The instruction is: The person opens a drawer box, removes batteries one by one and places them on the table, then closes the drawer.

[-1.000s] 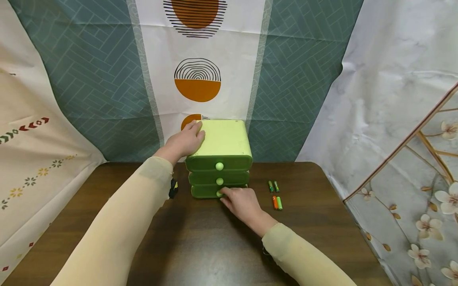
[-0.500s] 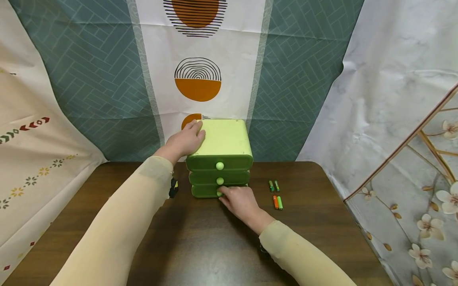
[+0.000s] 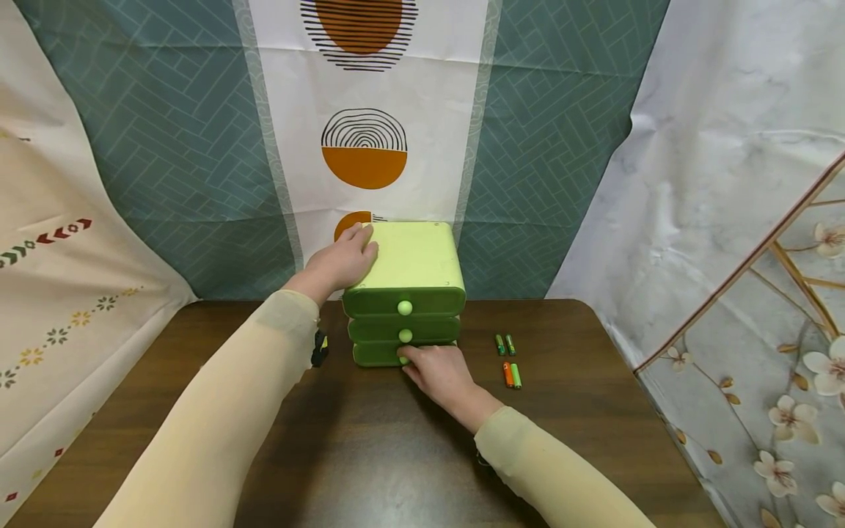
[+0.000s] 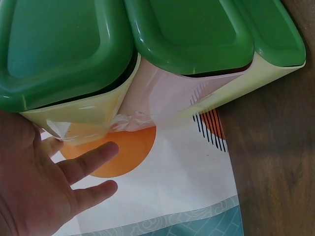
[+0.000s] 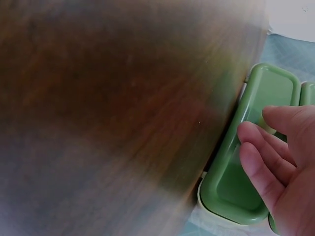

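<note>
A small drawer cabinet (image 3: 412, 253) with a pale yellow-green top and three stacked green drawers stands near the back of the table. My left hand (image 3: 339, 260) rests on its upper left edge, fingers spread; the left wrist view shows the hand (image 4: 44, 182) beside the cabinet's side. At the lowest drawer (image 3: 375, 355), my right hand (image 3: 442, 374) pinches the round light-green knob (image 3: 403, 360) between thumb and fingers. In the right wrist view, that knob is partly hidden behind the fingertips (image 5: 248, 132). All drawer fronts sit against the cabinet.
Two green batteries (image 3: 505, 345) lie right of the cabinet, with an orange battery (image 3: 507, 375) and a light-green battery (image 3: 516, 376) nearer. A small black object (image 3: 320, 349) shows left of the cabinet, partly behind the left sleeve. Patterned cloth (image 3: 561, 147) hangs behind.
My right forearm has shifted slightly left, with the fingers staying at the lowest knob. The left hand, cabinet and batteries have not visibly moved.
</note>
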`<state>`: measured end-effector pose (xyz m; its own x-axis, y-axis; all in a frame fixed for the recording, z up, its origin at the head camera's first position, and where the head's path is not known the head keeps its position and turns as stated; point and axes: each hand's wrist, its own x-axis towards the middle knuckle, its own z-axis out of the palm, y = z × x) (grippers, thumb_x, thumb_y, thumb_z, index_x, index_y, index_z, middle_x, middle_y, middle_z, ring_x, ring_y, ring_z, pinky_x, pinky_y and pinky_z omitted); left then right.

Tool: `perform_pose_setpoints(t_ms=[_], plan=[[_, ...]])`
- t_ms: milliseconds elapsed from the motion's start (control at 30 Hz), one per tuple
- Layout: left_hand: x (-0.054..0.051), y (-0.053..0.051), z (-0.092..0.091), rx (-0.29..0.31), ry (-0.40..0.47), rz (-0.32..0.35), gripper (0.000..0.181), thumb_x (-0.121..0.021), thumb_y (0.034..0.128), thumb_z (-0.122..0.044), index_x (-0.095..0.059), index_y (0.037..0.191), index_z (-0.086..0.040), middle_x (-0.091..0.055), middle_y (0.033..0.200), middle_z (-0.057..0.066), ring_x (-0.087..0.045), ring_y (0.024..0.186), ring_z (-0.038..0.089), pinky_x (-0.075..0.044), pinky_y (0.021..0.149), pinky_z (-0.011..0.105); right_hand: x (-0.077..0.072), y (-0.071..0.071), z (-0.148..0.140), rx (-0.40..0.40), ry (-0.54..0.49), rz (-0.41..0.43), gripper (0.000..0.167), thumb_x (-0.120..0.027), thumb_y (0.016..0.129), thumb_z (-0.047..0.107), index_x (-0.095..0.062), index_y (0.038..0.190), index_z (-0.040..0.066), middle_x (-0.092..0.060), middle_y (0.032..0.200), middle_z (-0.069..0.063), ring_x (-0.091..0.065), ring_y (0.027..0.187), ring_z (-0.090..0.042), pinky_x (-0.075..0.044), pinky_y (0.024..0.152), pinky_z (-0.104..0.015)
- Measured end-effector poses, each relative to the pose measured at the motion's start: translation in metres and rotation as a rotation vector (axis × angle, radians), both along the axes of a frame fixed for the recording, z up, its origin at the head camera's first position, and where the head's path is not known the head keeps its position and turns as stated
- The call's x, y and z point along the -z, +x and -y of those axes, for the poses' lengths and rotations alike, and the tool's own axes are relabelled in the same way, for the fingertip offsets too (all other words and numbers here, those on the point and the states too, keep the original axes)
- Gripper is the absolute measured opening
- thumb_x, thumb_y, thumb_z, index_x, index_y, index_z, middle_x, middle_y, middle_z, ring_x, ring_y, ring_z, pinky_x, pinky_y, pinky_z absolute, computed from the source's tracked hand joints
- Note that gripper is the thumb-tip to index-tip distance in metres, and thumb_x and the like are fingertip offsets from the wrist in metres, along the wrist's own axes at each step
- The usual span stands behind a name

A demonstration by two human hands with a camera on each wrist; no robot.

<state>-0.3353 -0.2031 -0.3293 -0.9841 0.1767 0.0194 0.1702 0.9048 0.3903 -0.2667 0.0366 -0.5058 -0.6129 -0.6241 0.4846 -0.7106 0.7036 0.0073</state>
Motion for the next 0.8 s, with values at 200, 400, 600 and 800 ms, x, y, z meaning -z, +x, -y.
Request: perform_pose_setpoints(t_ms=[200, 400, 600, 800], plan=[[0.0000, 0.0000, -0.0004, 0.004, 0.006, 0.005, 0.069, -0.022, 0.1201, -0.046, -0.011, 0.180, -0.013, -0.003, 0.186, 0.013, -0.005, 0.170, 0.035, -0.019, 0.133, 0.061, 0.0023, -0.0019, 0.0003, 0.005, -0.014, -0.023, 0.013, -0.084, 0.102, 0.025, -0.082, 0.115, 0.029, -0.081, 0.097, 0.009, -0.077, 0.087, -0.018, -0.063, 0.065, -0.043], [-0.0006, 0.0002, -0.0009, 0.002, -0.001, 0.007, 0.069, -0.023, 0.1203, -0.046, -0.011, 0.180, -0.014, -0.002, 0.186, 0.013, -0.005, 0.170, 0.035, -0.019, 0.132, 0.061, 0.0017, -0.0012, 0.0015, 0.003, -0.017, -0.034, 0.011, -0.084, 0.102, 0.024, -0.082, 0.112, 0.029, -0.081, 0.095, 0.009, -0.077, 0.086, -0.017, -0.062, 0.065, -0.042], [-0.0015, 0.0006, 0.0000, -0.002, -0.004, 0.008, 0.069, -0.023, 0.1202, -0.046, -0.011, 0.180, -0.014, -0.003, 0.186, 0.013, -0.005, 0.170, 0.034, -0.021, 0.132, 0.061, -0.0001, 0.0027, 0.0028, -0.004, -0.006, -0.029, 0.009, -0.083, 0.103, 0.023, -0.081, 0.109, 0.028, -0.079, 0.087, 0.009, -0.076, 0.079, -0.018, -0.061, 0.062, -0.043], [-0.0016, 0.0007, 0.0002, -0.001, -0.005, 0.009, 0.069, -0.022, 0.1201, -0.047, -0.010, 0.180, -0.014, -0.003, 0.186, 0.012, -0.005, 0.171, 0.034, -0.021, 0.132, 0.061, 0.0015, 0.0047, 0.0018, -0.009, -0.017, -0.034, 0.008, -0.084, 0.102, 0.023, -0.080, 0.108, 0.027, -0.078, 0.084, 0.009, -0.075, 0.076, -0.019, -0.060, 0.060, -0.043]])
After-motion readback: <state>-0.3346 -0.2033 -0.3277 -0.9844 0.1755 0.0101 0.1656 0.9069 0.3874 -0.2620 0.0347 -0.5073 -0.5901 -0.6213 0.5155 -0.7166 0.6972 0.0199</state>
